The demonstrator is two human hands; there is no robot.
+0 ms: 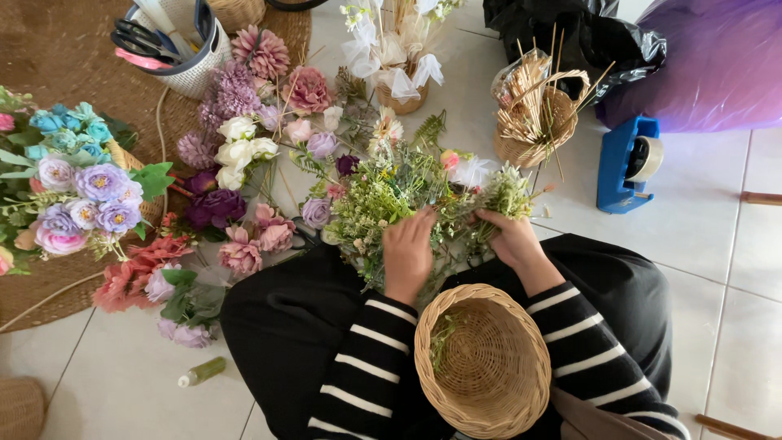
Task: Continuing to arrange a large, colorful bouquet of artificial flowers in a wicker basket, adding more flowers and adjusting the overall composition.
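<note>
My left hand [410, 248] and my right hand [511, 236] both reach into a loose bunch of green sprigs with small pale blossoms [407, 183] lying in front of my knees. The left hand's fingers curl around stems in the bunch's middle; the right hand grips stems at its right side. A round woven basket [482, 363] rests in my lap between my striped sleeves, with a few bits of greenery inside.
Purple, pink and white artificial flowers [236, 155] lie on the tiled floor and a brown woven mat [57, 49]. A tub with scissors [175, 41], a basket of wooden sticks [533, 114], a blue tape dispenser [626, 163] and dark bags [603, 41] surround them.
</note>
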